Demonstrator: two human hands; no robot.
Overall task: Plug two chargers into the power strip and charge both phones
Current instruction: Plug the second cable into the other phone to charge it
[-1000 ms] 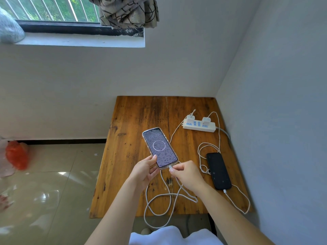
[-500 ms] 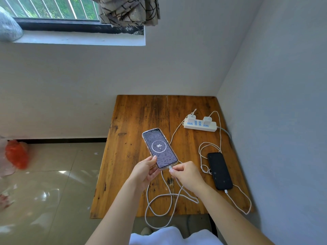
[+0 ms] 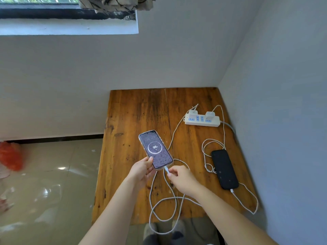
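Observation:
My left hand holds a phone in a clear case above the wooden table; its lit screen shows a ring with 96. My right hand pinches the white cable's plug, which sits in the phone's bottom port. That cable loops off the table's front edge. A black phone lies screen dark at the right with a white cable plugged into its near end. Two white chargers stand in the white power strip at the back right.
White walls close the table's back and right sides. A tiled floor lies to the left, with an orange bag on it. A window sill and curtain are above. My shoes show below the table's front edge.
The phone's screen went from an empty ring to showing 96. My hands stay on the phone and plug; the view has tilted down slightly.

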